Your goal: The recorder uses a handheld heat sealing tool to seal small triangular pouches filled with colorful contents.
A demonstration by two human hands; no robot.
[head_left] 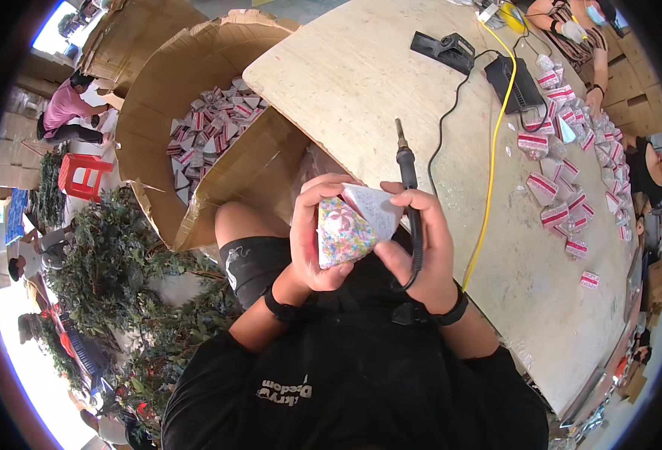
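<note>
My left hand [317,232] is wrapped round a wedge shaped like a cake slice [344,234], its face covered in coloured sprinkles. A white triangular piece with fine print [374,208] sits against the wedge's right side; I cannot tell whether the two are joined. The fingers and thumb of my right hand [427,255] pinch that white piece's right edge. The same hand also holds a soldering iron [407,169], its dark handle lying along the palm and its metal tip pointing up and away. Both hands are above my lap at the table's near edge.
On the pale table [361,82] lie a black iron stand [443,51], a black power unit [514,84], a yellow cable [494,150] and many wrapped wedges [560,187]. A cardboard bin [147,150] at left holds more wedges. A co-worker's arm [599,75] reaches in at upper right.
</note>
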